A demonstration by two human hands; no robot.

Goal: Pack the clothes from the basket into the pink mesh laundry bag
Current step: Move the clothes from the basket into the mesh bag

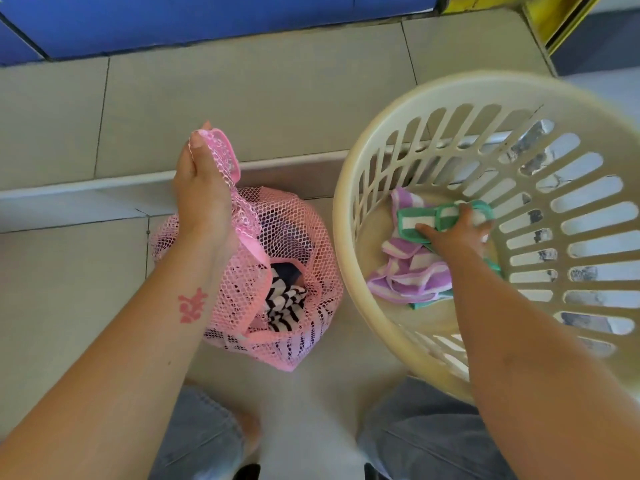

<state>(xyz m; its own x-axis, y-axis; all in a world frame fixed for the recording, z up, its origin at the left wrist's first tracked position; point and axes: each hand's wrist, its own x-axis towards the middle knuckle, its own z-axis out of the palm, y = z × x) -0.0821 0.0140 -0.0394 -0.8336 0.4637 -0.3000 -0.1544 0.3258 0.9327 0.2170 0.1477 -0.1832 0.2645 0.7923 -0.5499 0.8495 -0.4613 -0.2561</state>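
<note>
The pink mesh laundry bag (294,233) stands on the tiled floor at centre left, its mouth open. A black-and-white striped garment (284,304) shows inside it. My left hand (199,192) pinches the bag's pink rim and holds it up. To the right stands a cream slotted basket (349,188), tilted toward me. At its bottom lie a green-and-white striped cloth (440,216) and a purple-and-white striped cloth (408,275). My right hand (453,233) reaches into the basket and grips the green-and-white cloth.
A low step edge (86,188) crosses the beige floor behind the bag. A blue surface (207,19) runs along the top, a yellow frame (554,19) at top right. My jeans-clad legs (426,438) are below, between bag and basket.
</note>
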